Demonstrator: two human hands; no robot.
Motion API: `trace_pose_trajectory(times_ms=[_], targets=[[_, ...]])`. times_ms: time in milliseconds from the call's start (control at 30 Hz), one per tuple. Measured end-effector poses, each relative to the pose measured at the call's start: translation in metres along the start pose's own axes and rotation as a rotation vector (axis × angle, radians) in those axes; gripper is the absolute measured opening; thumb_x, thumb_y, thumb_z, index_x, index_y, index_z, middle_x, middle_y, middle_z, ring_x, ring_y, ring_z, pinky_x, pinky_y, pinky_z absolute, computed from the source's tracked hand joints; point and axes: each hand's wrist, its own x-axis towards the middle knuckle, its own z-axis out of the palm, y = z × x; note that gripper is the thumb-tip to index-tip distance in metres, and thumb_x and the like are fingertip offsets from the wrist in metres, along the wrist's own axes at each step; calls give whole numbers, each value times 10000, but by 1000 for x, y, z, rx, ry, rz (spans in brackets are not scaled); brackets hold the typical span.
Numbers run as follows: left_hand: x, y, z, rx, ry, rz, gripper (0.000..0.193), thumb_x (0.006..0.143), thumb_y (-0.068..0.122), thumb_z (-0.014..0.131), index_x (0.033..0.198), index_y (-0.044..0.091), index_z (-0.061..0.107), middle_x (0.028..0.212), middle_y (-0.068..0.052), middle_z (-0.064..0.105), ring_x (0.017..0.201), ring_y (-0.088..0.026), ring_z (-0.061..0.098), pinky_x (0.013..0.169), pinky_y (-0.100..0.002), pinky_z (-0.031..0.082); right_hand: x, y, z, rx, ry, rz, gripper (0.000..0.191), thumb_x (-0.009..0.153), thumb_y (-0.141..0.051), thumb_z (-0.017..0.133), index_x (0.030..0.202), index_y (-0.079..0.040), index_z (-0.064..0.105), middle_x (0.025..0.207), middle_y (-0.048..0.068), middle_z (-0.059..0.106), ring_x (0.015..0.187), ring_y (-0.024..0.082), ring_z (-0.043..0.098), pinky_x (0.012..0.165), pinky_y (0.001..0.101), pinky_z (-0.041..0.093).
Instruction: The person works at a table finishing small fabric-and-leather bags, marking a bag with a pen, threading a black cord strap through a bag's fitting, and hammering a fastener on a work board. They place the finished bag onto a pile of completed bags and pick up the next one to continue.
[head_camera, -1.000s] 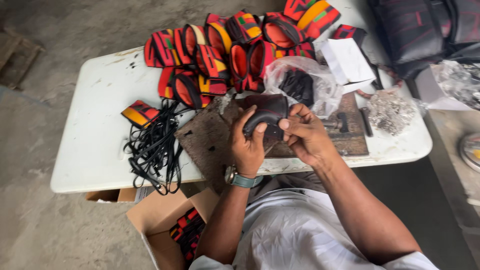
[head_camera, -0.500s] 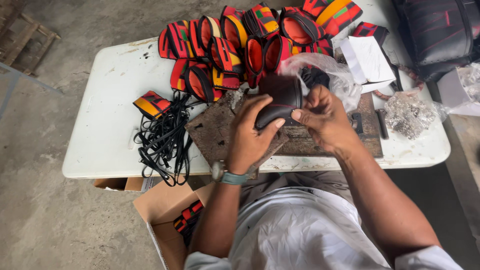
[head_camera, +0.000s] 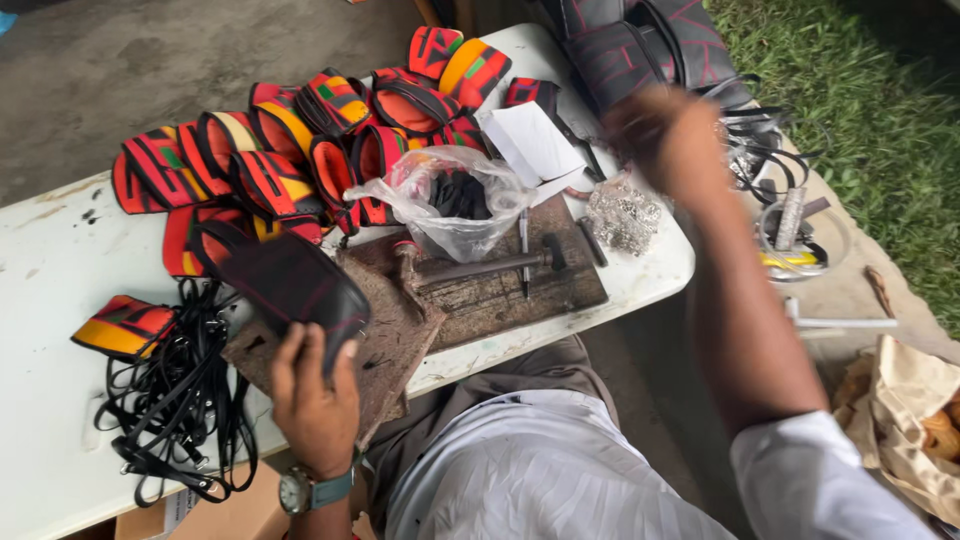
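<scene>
My left hand (head_camera: 312, 400) grips a dark pouch with faint red lines (head_camera: 290, 285) by its near end and holds it over a worn brown board (head_camera: 395, 330) on the white table (head_camera: 60, 290). My right hand (head_camera: 665, 130) is blurred, raised past the table's right end, close to dark bags (head_camera: 640, 50) and some black straps; whether it holds anything is unclear. A hammer (head_camera: 480, 268) lies on a dark wooden block (head_camera: 520, 290) between the two hands.
Several red, orange and black patterned pouches (head_camera: 290, 150) are piled at the back of the table. A clear plastic bag (head_camera: 455, 200), a white folded paper (head_camera: 530, 145), a packet of metal bits (head_camera: 625, 215), black cords (head_camera: 170, 400), a cardboard box (head_camera: 215, 515) and grass (head_camera: 890, 130) surround the spot.
My right hand left the pouch and swung out to the right, toward the dark bags. The left hand now holds the pouch alone. The view turned to the right.
</scene>
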Motion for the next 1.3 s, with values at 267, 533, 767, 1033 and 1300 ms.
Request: trace_pose_trajectory(times_ms=[267,533,767,1033,1300], targets=[[-26,-8,4,10,-315,-179,465,845,288,801,1184,-16,709,1246,-189,663,1093,-389,663,893,-446,542,33,137,-63,-806,-365,410,205,917,-266,695,1083,-305,809,1086,88,774,1009,328,718,830,464,584],[-13,-19,-26,9,-171,-121,348,896,230,793,1125,-17,706,1179,-168,695,1089,-354,683,920,-418,545,54,150,-28,-976,-569,491,443,778,-243,755,1179,-429,757,1307,41,643,1285,360,538,1021,546,446],[-10,-20,-34,-22,-132,-132,288,922,158,796,1117,-35,705,1132,-162,709,1030,-328,710,877,-388,566,63,154,-52,-1044,-437,335,237,858,-331,778,1073,-423,809,1030,22,746,1106,302,641,949,497,435],[9,5,-20,-140,-102,-121,233,945,142,781,1104,-17,719,1106,-149,723,1022,-297,713,887,-378,563,67,159,-84,-1097,-237,1,76,1002,-352,737,1014,-398,796,799,-25,722,891,223,671,983,474,396],[46,86,56,-869,-317,-271,432,909,183,814,1284,28,666,1115,-106,733,1052,-178,698,920,-319,566,38,8,-33,-823,-230,-562,112,950,-319,730,1052,-302,774,1126,-37,734,1112,199,626,1118,452,361]])
